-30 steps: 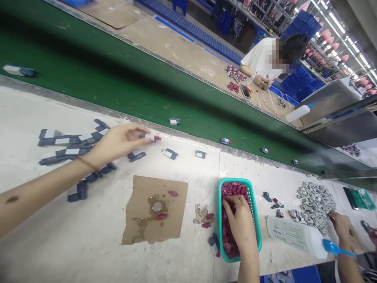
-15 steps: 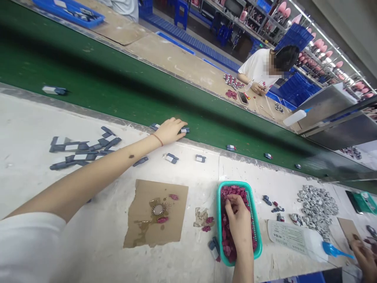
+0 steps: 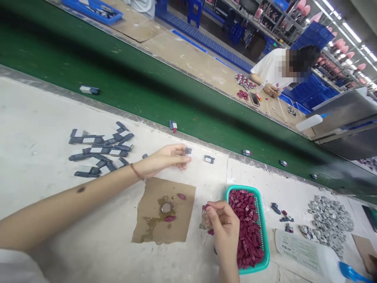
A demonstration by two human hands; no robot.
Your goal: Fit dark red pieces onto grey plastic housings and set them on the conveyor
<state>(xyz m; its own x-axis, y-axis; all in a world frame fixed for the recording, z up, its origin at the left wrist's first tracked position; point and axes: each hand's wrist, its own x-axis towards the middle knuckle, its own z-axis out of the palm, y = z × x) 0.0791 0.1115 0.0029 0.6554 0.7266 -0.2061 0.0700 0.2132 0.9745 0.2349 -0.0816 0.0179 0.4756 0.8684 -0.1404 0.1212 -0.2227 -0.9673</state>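
My left hand (image 3: pixel 167 160) is above the white bench beside the belt, its fingers pinching a small blue-grey plastic part (image 3: pixel 188 151). One similar blue-grey part with a pale face (image 3: pixel 209 159) lies just to its right. My right hand (image 3: pixel 225 226) is left of the green basket (image 3: pixel 266 239), thumb and finger closed on a small maroon piece (image 3: pixel 205 207). Maroon pieces (image 3: pixel 246 232) fill that basket. Between my hands and toward me lies a cardboard sheet (image 3: pixel 173 232) with a wet stain, a round cap (image 3: pixel 166 208) and two maroon pieces on it.
A green conveyor belt (image 3: pixel 206 133) crosses beyond the bench, carrying several parts. Several blue-grey parts (image 3: pixel 100 149) lie at left. A glue bottle (image 3: pixel 303 251) and a heap of grey pieces (image 3: pixel 330 220) are at right. Across the belt sits a person (image 3: pixel 272 67).
My left hand has drawn back from the belt and now holds a blue-grey part; a part stays on the belt. My right hand has left the basket, moving left with a maroon piece.
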